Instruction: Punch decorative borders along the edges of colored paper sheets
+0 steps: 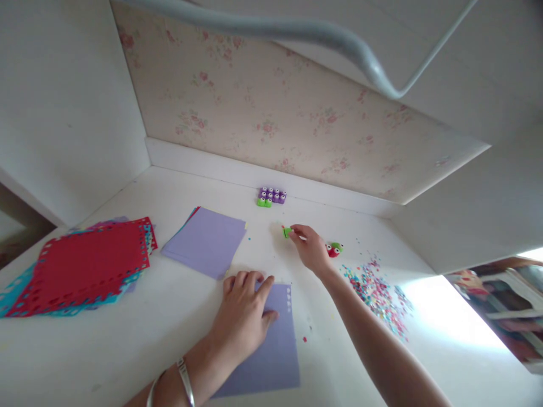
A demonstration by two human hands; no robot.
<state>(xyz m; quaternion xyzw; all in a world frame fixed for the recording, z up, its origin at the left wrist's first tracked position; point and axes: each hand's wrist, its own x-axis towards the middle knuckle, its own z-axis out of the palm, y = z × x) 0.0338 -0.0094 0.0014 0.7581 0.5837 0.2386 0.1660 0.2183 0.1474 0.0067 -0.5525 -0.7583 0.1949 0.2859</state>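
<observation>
My left hand (pixel 248 308) lies on a purple sheet of paper (pixel 278 350) with its fingers spread, holding it against the table. A short row of punched holes runs down that sheet's upper right edge. Above the sheet, my right hand (pixel 311 247) pinches a small green craft punch (pixel 287 232) between thumb and fingers. Red and green punches (pixel 334 249) stand just beyond the right wrist, partly covered by it. Toward the wall sits a block of purple and green punches (pixel 271 196) with white round buttons.
A stack of purple paper (pixel 207 240) lies left of centre. Farther left, a pile of red and blue sheets (pixel 91 265) has punched edges. Colourful paper bits (pixel 377 291) are scattered at right. A pale bent tube (pixel 297 31) hangs overhead; white panels flank the table.
</observation>
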